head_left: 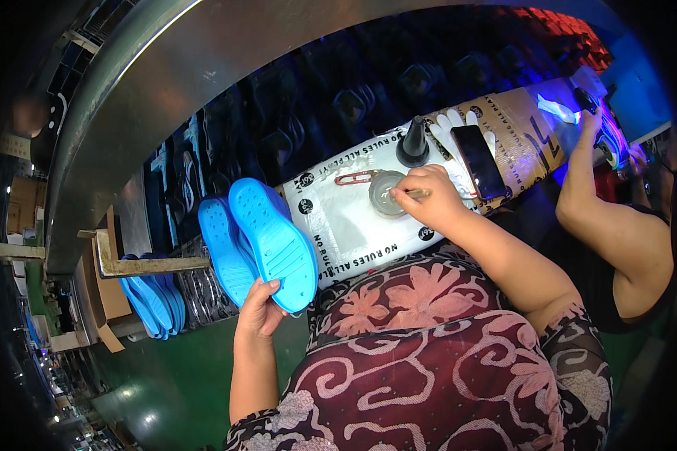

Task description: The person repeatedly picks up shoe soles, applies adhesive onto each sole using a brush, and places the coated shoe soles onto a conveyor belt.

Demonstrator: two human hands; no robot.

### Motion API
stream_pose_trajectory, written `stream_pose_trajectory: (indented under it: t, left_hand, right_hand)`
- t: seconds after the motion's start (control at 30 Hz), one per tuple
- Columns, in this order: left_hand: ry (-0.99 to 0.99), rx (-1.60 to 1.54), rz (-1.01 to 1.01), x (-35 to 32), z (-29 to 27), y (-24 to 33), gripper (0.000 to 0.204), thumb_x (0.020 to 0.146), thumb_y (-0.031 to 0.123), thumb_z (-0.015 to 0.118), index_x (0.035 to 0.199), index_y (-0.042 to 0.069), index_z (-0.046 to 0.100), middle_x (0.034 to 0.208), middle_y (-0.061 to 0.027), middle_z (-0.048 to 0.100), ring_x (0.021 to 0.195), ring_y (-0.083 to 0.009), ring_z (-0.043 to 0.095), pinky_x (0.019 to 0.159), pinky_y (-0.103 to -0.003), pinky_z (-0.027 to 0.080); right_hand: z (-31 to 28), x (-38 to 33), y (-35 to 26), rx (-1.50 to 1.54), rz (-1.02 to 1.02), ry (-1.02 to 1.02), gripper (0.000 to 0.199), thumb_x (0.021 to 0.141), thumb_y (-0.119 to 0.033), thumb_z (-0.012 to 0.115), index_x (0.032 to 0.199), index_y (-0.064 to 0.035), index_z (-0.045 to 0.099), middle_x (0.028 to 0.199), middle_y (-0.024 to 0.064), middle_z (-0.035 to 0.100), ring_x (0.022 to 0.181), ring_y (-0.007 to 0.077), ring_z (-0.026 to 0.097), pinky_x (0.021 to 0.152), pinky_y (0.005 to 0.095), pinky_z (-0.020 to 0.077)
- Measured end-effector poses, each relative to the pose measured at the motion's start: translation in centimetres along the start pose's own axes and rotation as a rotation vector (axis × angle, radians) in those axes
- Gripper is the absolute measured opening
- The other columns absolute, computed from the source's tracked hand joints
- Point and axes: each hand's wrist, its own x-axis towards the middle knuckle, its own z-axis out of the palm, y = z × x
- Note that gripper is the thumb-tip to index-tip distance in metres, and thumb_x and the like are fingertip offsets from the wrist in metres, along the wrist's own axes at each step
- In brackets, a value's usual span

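Observation:
A bright blue foam shoe (274, 244) is tilted up in my left hand (260, 307), with the thumb pressing on its near end. A second blue foam shoe (222, 244) sits right behind it on the left; I cannot tell whether my fingers hold that one too. My right hand (430, 197) is closed around a thin wooden-handled tool (419, 194) over a round clear dish (387, 203) of pale liquid. The tool's tip is hard to make out. A black cone (414, 147) stands just beyond the dish. Left of the dish lies a small red-framed tool (355, 178).
Printed white sheeting (353, 259) covers the work surface. A phone (478, 161) lies on a white glove (451, 134) at the right. Beyond is a dark rack of shoes (353, 101). More blue shoes (154, 301) lie left. A co-worker's arm (617, 218) works at far right under violet light.

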Motion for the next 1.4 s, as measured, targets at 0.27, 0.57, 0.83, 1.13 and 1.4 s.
stream_pose_trajectory:
  t: [0.27,0.57,0.83,1.13,1.4]
  left_hand:
    - [-0.044,0.065,-0.025,-0.1,1.6,0.9,0.049,0.079,0.017,0.064,0.119,-0.005,0.045,0.086,-0.0131,0.063,0.057,-0.0196,0.061,0.043,-0.028,0.049]
    - [0.113,0.467,0.439,0.7,9.1,-0.4,0.038,0.091,0.012,0.054,0.122,-0.003,0.037,0.095,-0.0173,0.063,0.069,-0.0221,0.066,0.054,-0.027,0.053]
    - [0.174,0.729,0.792,2.1,12.8,-1.0,0.039,0.082,0.009,0.064,0.114,-0.007,0.048,0.098,-0.0181,0.066,0.082,-0.0234,0.067,0.073,-0.033,0.054]
    - [0.133,0.783,0.976,1.4,14.1,-1.3,0.036,0.078,0.009,0.066,0.108,-0.006,0.054,0.091,-0.0153,0.068,0.081,-0.0217,0.067,0.076,-0.032,0.052]
    - [0.151,0.845,0.970,1.3,13.7,-1.5,0.031,0.076,0.008,0.067,0.103,-0.004,0.057,0.087,-0.0152,0.068,0.078,-0.0243,0.068,0.074,-0.033,0.052]
  right_hand:
    - [-2.8,0.8,-2.0,0.285,0.161,0.085,0.021,0.085,-0.018,0.065,0.072,-0.0016,0.068,0.065,0.0095,0.062,0.058,0.0251,0.057,0.056,0.0337,0.0428]
    - [-5.0,-0.8,-2.8,0.606,0.479,0.121,0.033,0.096,-0.026,0.054,0.082,-0.0002,0.070,0.073,0.0061,0.064,0.069,0.0111,0.056,0.066,0.0243,0.0437]
    - [-8.4,-1.5,-8.0,0.503,0.025,0.069,0.031,0.095,-0.021,0.050,0.079,-0.0035,0.070,0.074,0.0057,0.067,0.069,0.0177,0.060,0.087,0.0379,0.0426]
    - [-7.5,-1.2,-10.0,0.277,-0.183,0.036,0.018,0.086,-0.021,0.061,0.073,-0.0111,0.070,0.067,0.0013,0.064,0.069,0.0201,0.059,0.091,0.0398,0.0388]
    - [-8.3,-1.6,-9.8,0.228,-0.137,-0.001,0.017,0.085,-0.020,0.062,0.073,-0.0106,0.069,0.068,0.0023,0.063,0.069,0.0209,0.058,0.091,0.0400,0.0389]
